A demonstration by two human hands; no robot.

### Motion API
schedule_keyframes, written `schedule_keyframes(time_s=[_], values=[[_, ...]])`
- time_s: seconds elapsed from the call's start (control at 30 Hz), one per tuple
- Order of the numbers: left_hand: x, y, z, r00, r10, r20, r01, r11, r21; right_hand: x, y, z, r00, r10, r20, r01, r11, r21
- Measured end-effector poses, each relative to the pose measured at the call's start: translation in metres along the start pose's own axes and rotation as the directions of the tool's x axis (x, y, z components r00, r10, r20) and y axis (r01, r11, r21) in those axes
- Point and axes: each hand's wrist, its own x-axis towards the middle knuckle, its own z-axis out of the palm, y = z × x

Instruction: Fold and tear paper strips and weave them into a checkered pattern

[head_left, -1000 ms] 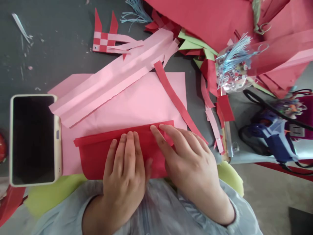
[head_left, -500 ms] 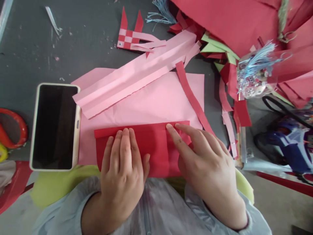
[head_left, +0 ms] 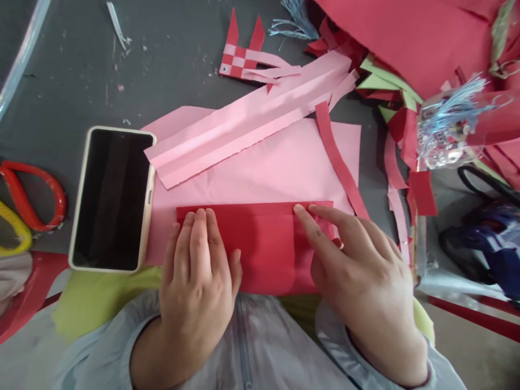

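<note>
A folded red paper sheet (head_left: 264, 244) lies on a pink sheet (head_left: 276, 168) at the near edge of the dark table. My left hand (head_left: 197, 281) rests flat on its left part, fingers stretched out together, tips at the top folded edge. My right hand (head_left: 357, 271) presses its index and middle fingertips on the top right corner of the red sheet, with the other fingers curled. Neither hand grips anything.
A phone (head_left: 111, 197) lies face up to the left, with red and yellow scissor handles (head_left: 24, 203) beyond it. A folded pink strip (head_left: 247, 122), a red strip (head_left: 339, 160), a woven red-pink piece (head_left: 244, 59), piled red paper (head_left: 406, 38) and a blue glue gun (head_left: 487, 244) lie behind and right.
The view shifted, so everything sits further right in the frame. The red sheet's top edge now lies level and flat; my left fingertips slid toward its left end.
</note>
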Motion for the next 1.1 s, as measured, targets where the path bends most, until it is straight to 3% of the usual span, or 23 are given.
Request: schedule_keyframes(time_s=[0.47,0.67,0.93,1.1], values=[[0.001,-0.009,-0.003,0.999,0.015,0.040,-0.017,0.999,0.038,0.002,-0.001,0.000,1.000,-0.001,-0.004,0.001,1.000,0.000],[-0.002,-0.005,0.003,1.000,-0.016,-0.005,0.016,0.999,0.036,0.001,0.000,0.001,1.000,-0.002,-0.008,0.001,1.000,-0.009],[-0.001,-0.001,0.005,0.995,-0.092,0.039,0.090,0.995,0.038,0.003,0.000,0.001,1.000,-0.003,-0.016,0.003,1.000,-0.010],[0.001,-0.003,0.003,0.995,-0.076,0.070,0.074,0.997,0.035,0.005,0.008,0.003,0.999,-0.006,-0.035,0.009,0.996,0.087]])
